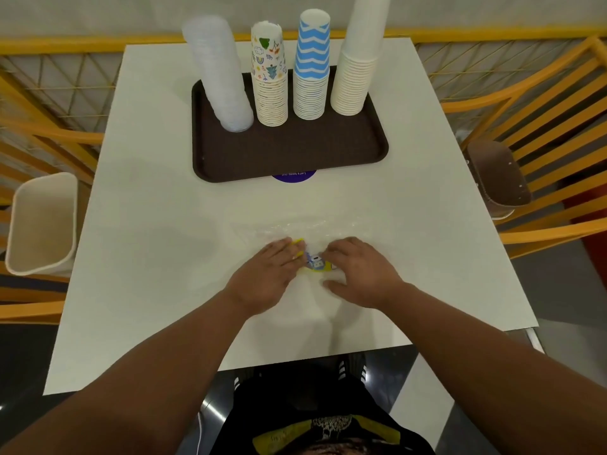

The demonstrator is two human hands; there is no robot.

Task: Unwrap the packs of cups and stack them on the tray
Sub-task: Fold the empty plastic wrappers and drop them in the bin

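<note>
Yellow slatted chairs [542, 103] and yellow railings ring a square white counter [157, 224], seen from the head camera. At the far side a dark brown plastic tray [289, 156] with a raised rim carries four upright stacks in a row: translucent ribbed plastic cups [218, 77], paper cups printed with small coloured doodles [269, 80], blue-and-white zigzag paper cups [312, 67], and tall plain white paper cups [356, 70]. All four stand inverted and unwrapped, so the stacking appears largely done.

Near the front edge a crumpled clear plastic wrapper [295, 229] with a yellow-and-blue printed label [317, 262] lies flat. The left hand [266, 274] is pressed on it with fingers fairly straight, its grip wide. The right hand [358, 270] rests beside the label with fingers bent; whether film is pinched cannot be told.

The step in hand looks like gathering the empty wrap. Thin, slippery film calls for bunching, perhaps toward the cream plastic bin [42, 221] at the left.
</note>
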